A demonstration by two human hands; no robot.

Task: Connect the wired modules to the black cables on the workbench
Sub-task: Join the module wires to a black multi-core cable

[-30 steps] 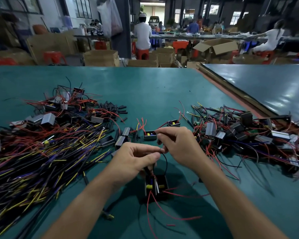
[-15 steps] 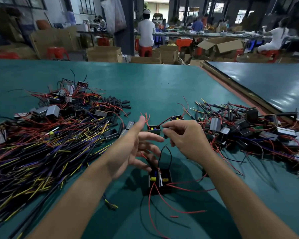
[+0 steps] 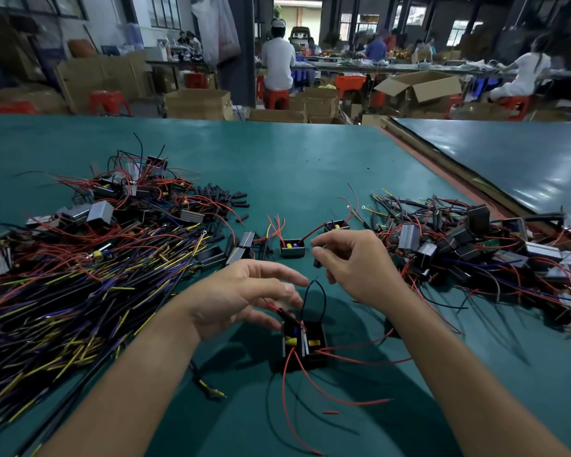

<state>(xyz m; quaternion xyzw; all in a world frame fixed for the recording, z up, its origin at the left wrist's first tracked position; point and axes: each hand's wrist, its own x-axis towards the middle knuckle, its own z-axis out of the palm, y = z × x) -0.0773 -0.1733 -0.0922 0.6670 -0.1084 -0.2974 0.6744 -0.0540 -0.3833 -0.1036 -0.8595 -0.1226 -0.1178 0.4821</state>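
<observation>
L hand (image 3: 244, 296) hangs w/ fingers loosely spread, holding nothing, just over the far-left corner of the module pair (image 3: 305, 344): two open black boxes side by side on the teal workbench (image 3: 310, 166), yellow parts inside, red leads trailing toward the near edge. A thin black wire loop (image 3: 314, 296) rises from the pair btwn the hands. R hand (image 3: 355, 268) is curled, thumb and forefinger pinching a small black piece (image 3: 317, 261) (too small to say what it is). Cable heap (image 3: 66, 291) in black, yellow and purple lies at left, module pile (image 3: 475, 245) at right; a single module (image 3: 292, 248) sits just beyond the hands.
</observation>
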